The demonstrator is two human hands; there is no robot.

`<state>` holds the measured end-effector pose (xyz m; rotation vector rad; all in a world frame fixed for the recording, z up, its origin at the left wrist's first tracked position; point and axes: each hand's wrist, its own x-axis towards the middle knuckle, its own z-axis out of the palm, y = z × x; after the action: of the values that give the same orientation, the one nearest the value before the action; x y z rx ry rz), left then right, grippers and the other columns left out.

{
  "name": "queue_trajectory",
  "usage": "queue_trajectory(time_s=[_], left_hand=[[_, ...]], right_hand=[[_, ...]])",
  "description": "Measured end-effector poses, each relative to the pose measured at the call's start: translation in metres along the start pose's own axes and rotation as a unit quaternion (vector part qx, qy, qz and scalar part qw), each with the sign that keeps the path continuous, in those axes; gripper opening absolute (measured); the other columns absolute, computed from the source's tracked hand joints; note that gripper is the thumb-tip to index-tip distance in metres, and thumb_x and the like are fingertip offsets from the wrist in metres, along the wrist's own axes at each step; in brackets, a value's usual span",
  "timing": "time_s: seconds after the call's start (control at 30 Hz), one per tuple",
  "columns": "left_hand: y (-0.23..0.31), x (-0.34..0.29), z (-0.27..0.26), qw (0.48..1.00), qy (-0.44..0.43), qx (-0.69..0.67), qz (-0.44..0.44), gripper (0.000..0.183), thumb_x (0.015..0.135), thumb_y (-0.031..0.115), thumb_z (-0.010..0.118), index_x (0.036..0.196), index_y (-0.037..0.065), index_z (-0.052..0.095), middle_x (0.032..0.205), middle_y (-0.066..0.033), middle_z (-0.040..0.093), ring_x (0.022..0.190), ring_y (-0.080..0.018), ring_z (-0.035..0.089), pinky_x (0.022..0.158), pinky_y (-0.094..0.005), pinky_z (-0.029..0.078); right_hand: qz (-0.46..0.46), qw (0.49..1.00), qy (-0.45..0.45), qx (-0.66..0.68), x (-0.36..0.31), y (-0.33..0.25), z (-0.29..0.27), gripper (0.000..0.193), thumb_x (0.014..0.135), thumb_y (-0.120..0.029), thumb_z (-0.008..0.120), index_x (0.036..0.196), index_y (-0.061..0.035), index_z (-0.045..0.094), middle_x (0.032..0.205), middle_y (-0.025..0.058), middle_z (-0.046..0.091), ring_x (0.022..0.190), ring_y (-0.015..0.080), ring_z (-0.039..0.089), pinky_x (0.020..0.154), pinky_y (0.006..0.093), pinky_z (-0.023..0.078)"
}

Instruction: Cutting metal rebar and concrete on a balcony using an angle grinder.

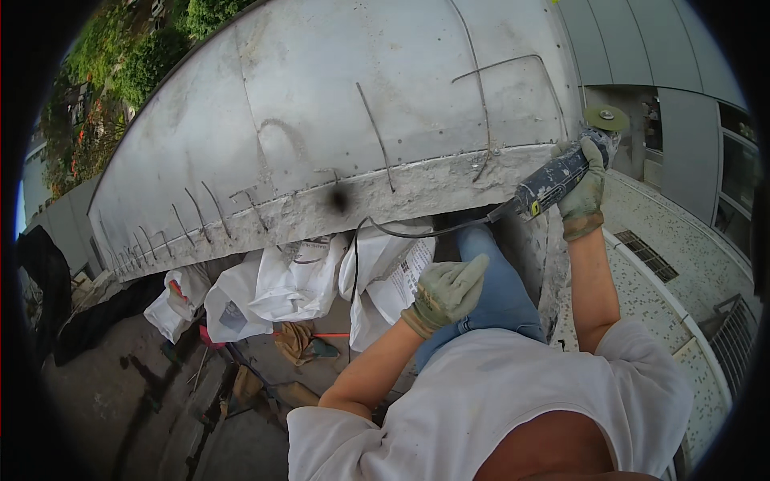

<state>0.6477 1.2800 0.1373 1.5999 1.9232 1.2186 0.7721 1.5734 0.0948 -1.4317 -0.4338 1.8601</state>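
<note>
My right hand (587,192), in a dusty grey-green work glove, is wrapped round the head end of a blue-and-black angle grinder (552,183). A round green disc (606,118) on the grinder faces up, just past the right end of the concrete ledge. From the grinder's rear a black cord (409,234) loops left and down over white sacks. My left hand (449,295), gloved alike, hovers above my jeans with its fingers partly stretched out and nothing visible in it. Bent steel rods (555,92) stick out of the broken concrete edge (449,180) nearest the grinder.
A large grey panel (321,80) spans the far side above the rough ledge. Several white sacks (297,276) lie below it. Tools and a brown glove (295,343) are on the dark floor at left. To the right run a speckled tiled ledge (642,321) and a grate (646,255).
</note>
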Motion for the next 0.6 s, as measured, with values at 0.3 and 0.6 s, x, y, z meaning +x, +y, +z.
queue_trajectory(time_s=[0.3,0.6], left_hand=[[0.078,-0.051,-0.064,0.976,0.049,0.209,-0.026,0.06,0.074,0.037,0.077,0.125,0.008,0.062,0.128,-0.0088,0.061,0.117,-0.0355,0.055,0.106,-0.0525,0.039],[0.159,-0.135,-0.131,0.973,-0.138,0.176,-0.05,0.077,0.081,0.043,0.072,0.14,0.003,0.044,0.113,-0.0119,0.059,0.099,-0.0302,0.062,0.075,-0.0434,0.053]], right_hand=[[0.033,0.999,-0.04,-0.012,-0.145,0.033,-0.04,0.027,0.089,-0.026,0.07,0.108,-0.0093,0.063,0.091,0.0096,0.07,0.079,0.0266,0.07,0.072,0.0423,0.061],[0.089,0.991,-0.101,-0.013,-0.307,0.087,-0.048,0.029,0.087,-0.03,0.072,0.102,-0.0088,0.061,0.091,0.0086,0.068,0.085,0.0244,0.068,0.073,0.0433,0.059]])
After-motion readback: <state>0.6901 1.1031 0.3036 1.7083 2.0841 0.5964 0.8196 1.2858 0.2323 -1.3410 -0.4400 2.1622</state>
